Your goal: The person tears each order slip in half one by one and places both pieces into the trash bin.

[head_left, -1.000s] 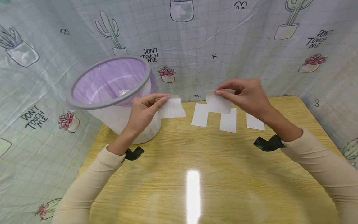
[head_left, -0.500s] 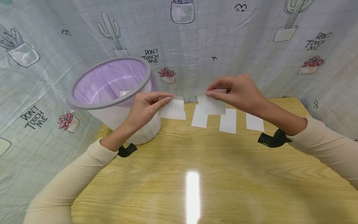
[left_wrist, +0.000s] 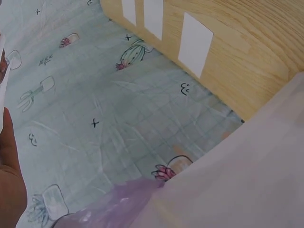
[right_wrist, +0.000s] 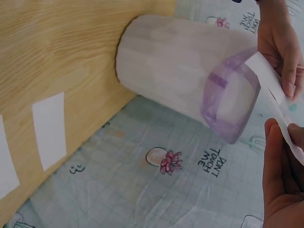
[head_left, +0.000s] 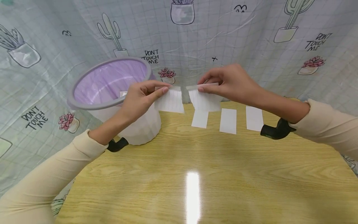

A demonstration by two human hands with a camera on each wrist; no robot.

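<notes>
My left hand (head_left: 141, 98) pinches a piece of lined white paper (head_left: 171, 102) between thumb and fingers, beside the trash bin. Facing it, my right hand (head_left: 233, 81) pinches a second lined piece (head_left: 206, 100) with an uneven left edge. Only a narrow gap parts the two pieces in the head view, both held up over the back of the table. Three plain white paper slips (head_left: 227, 121) lie in a row below; the right-hand piece overlaps the leftmost slip (head_left: 199, 120). In the right wrist view both hands and their papers show at the right edge.
A white trash bin (head_left: 141, 129) with a grey rim (head_left: 112, 105) and purple liner (head_left: 106, 76) stands at the table's back left, some white paper (head_left: 123, 93) inside. A cactus-print curtain (head_left: 193, 40) hangs behind the wooden table (head_left: 156, 174).
My right hand has moved left and up with its paper, closing most of the gap to the other piece. My left hand has risen a little.
</notes>
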